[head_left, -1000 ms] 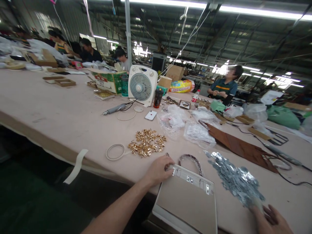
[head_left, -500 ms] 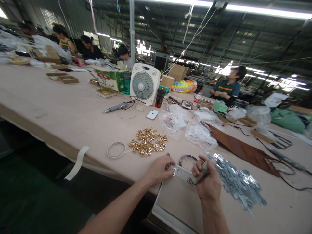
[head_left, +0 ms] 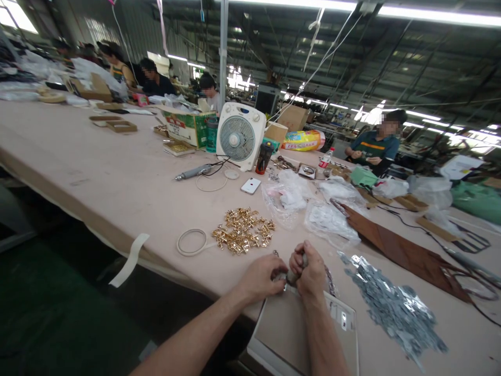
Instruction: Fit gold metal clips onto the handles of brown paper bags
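A boxy beige bag (head_left: 274, 329) lies at the table's front edge, partly under my forearms. My left hand (head_left: 264, 277) has its fingers curled in at the bag's far edge, by a small shiny metal piece (head_left: 285, 286). My right hand (head_left: 311, 274) is closed around a short tool with a grey-beige wrapped handle (head_left: 291, 275). The handle slants down to the same spot, beside my left fingertips; its working end is hidden. Another small metal plate (head_left: 344, 320) sits on the bag's right side. A dark curved handle (head_left: 332, 282) shows behind my right wrist.
Gold metal fittings (head_left: 242, 231) are heaped beyond my left hand, next to a tape roll (head_left: 191, 242). Thin silver plates (head_left: 395, 303) lie in a pile at right, near a brown leather strip (head_left: 403, 250). A phone (head_left: 250, 185) and a fan (head_left: 239, 134) stand farther back.
My right hand with the tool has moved left along the bag's edge to my left fingertips, uncovering the right metal plate. My left hand stays at the edge. The view has shifted slightly.
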`<state>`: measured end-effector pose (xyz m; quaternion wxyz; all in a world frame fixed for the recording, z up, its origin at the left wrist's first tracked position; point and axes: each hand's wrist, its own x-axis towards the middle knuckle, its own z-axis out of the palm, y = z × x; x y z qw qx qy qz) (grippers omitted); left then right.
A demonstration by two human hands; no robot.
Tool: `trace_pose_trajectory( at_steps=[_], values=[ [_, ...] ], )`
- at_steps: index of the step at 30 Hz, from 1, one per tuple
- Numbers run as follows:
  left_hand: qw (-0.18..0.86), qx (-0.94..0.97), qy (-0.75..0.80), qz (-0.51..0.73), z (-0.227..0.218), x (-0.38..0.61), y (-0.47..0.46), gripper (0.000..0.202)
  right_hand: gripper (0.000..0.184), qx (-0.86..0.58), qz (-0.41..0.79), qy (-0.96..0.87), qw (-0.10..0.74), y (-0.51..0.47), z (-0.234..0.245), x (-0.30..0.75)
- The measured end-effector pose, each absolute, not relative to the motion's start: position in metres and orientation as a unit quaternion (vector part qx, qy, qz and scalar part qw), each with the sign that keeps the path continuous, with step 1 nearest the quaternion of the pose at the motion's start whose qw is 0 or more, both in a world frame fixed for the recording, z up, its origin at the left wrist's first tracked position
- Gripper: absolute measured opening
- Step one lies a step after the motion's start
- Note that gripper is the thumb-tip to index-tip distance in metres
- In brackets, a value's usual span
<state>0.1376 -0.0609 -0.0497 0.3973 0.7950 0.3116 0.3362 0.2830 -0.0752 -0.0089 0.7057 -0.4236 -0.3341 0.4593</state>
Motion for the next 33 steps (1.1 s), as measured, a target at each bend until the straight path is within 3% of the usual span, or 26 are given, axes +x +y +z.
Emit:
trace_pose_trajectory(
  at_steps=[13,22,27,33],
  values=[
    [0.311,0.851,0.307,0.291,-0.039,0.139,-0.065,0.036,0.035,-0.345,0.559,-0.284,0.698,-0.071,-0.020,0.302],
    [0.363,0.885,0.260,0.132,-0.025,0.138,-0.041,0.034,0.030,-0.286,0.551,-0.297,0.726,-0.087,-0.017,0.304],
    [0.375,0.878,0.286,0.083,-0.018,0.137,-0.038,0.053,0.029,-0.246,0.555,-0.281,0.743,-0.092,-0.018,0.306],
    [0.389,0.869,0.303,0.032,-0.008,0.138,-0.036,0.056,0.030,-0.238,0.559,-0.283,0.743,-0.094,-0.017,0.305]
  ],
)
